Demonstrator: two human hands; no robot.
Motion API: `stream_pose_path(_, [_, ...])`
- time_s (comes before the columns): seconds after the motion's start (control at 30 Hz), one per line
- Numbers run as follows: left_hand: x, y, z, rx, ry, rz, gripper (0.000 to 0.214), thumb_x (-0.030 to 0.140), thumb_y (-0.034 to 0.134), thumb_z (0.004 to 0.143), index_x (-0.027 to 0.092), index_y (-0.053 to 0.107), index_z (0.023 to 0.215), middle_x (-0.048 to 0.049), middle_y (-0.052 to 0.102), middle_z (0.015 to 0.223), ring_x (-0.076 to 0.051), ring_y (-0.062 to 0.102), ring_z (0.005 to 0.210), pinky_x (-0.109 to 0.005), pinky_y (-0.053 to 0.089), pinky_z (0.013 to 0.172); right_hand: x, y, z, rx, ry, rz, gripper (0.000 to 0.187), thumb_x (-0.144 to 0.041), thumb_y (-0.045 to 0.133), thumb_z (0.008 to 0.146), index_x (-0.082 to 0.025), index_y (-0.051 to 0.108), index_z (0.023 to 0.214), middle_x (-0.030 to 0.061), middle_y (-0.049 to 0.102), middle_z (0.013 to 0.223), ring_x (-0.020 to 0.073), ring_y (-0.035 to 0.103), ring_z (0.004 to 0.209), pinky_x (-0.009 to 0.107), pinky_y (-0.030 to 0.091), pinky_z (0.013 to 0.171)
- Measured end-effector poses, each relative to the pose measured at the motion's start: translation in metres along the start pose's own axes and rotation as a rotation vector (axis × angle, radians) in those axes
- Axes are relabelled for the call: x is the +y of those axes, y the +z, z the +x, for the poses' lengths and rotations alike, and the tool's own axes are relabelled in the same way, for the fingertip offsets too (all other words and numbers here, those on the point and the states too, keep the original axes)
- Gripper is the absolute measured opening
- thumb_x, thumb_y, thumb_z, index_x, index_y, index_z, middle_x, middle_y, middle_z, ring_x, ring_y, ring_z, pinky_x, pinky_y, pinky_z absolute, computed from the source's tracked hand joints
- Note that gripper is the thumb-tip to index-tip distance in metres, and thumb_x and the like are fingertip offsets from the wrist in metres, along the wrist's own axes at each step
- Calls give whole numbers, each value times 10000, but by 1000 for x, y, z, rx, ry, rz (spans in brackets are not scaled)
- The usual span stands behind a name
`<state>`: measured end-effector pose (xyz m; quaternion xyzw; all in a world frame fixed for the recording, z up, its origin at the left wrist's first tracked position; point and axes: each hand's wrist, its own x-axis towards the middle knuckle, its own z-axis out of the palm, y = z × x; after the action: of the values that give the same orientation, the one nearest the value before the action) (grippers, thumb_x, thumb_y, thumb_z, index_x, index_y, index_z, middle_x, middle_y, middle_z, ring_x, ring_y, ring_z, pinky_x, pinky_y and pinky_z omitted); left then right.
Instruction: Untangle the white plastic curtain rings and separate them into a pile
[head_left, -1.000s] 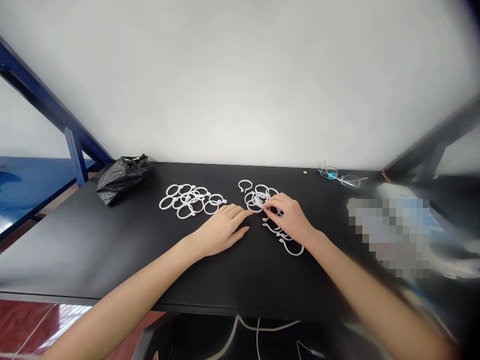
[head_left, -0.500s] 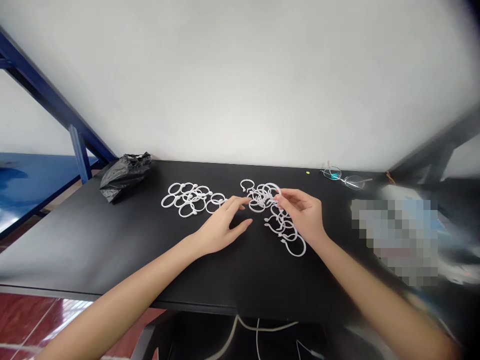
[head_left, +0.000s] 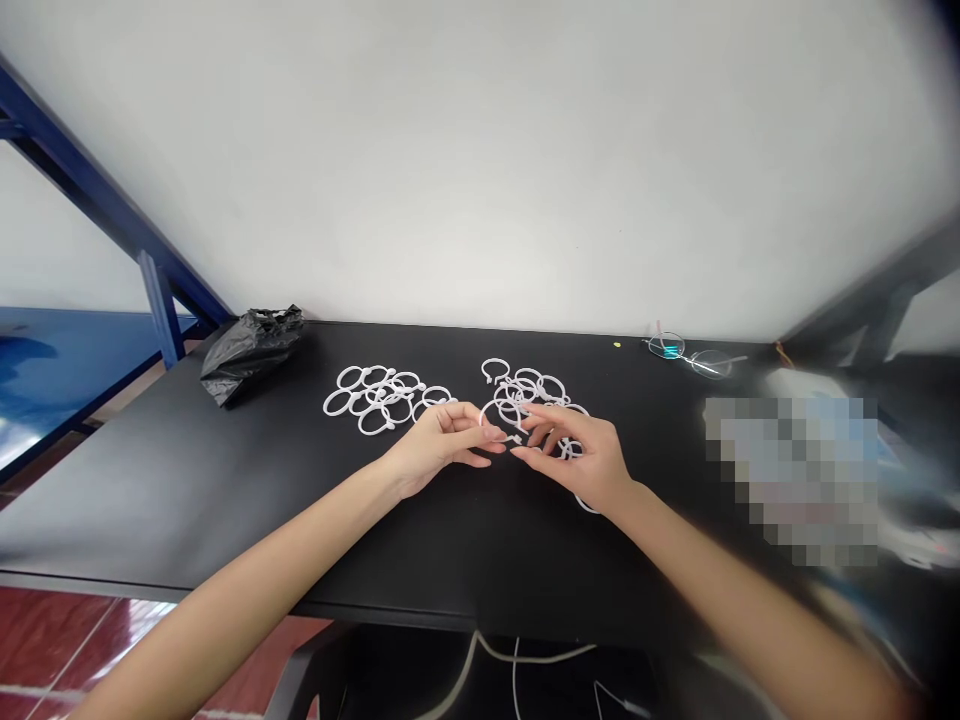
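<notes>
A white plastic curtain ring (head_left: pixel 491 404), with its ends apart, is held up over the black table. My left hand (head_left: pixel 442 440) pinches its left lower side between thumb and fingers. At the ring's right side is my right hand (head_left: pixel 581 455), index fingertip on the ring and thumb close under its parted ends. More white rings (head_left: pixel 551 388) lie in a loose pile behind and under my right hand, which hides part of them. Another group of white rings (head_left: pixel 373 420) lies to the left, overlapping each other, partly behind my left hand.
A crumpled black plastic bag (head_left: pixel 251 352) lies at the back left of the black table (head_left: pixel 360 550). Eyeglasses (head_left: pixel 709 364) rest near the wall at the right. A blurred, pixelated package (head_left: pixel 795 480) is farther right. Cables (head_left: pixel 517 658) hang below the front edge.
My right hand has moved left and toward me, bringing a ring from the pile to my left hand. My left hand has turned and closed on that ring.
</notes>
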<state>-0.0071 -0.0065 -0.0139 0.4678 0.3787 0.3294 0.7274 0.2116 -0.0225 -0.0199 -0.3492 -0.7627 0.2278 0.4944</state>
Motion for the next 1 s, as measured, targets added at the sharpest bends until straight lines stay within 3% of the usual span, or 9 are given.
stream_pose_path(0.2, [1, 2, 0, -42, 3, -22, 287, 294, 809, 748, 143, 570, 792, -42, 718, 949, -144, 715, 860, -190, 566, 663, -3, 4, 1, 54, -168, -110, 148, -128, 676, 849, -217, 728, 956, 38, 755, 829, 153, 708, 679, 249, 607, 538])
stream_pose_path(0.4, [0, 11, -5, 53, 269, 328, 542, 279, 822, 716, 237, 520, 1164, -16, 621, 1073, -37, 556, 591, -141, 422, 450, -5, 1, 2, 14, -201, -141, 170, -118, 630, 885, -226, 739, 958, 39, 766, 849, 172, 730, 730, 288, 625, 652])
stream_pose_path(0.53, [-1, 12, -7, 47, 314, 488, 392, 305, 765, 782, 217, 590, 1121, -14, 636, 1016, -25, 497, 580, -159, 433, 520, -3, 2, 1, -15, -217, -115, 185, -117, 637, 882, -223, 732, 999, 40, 764, 880, 165, 732, 751, 275, 628, 670])
stream_pose_path(0.67, [-2, 10, -7, 74, 378, 537, 406, 322, 764, 779, 216, 581, 1126, -31, 628, 1051, -52, 485, 615, -166, 424, 497, -3, 4, 1, 4, -180, -116, 219, -126, 666, 865, -229, 713, 1052, 26, 761, 849, 145, 724, 685, 248, 623, 626])
stream_pose_path(1.0, [0, 9, -9, 58, 505, 619, 342, 317, 719, 832, 215, 579, 1127, -42, 619, 1034, -85, 524, 691, -184, 451, 531, -9, 3, 2, 40, -230, -85, 149, -107, 650, 869, -211, 752, 900, 32, 776, 806, 165, 740, 705, 266, 633, 635])
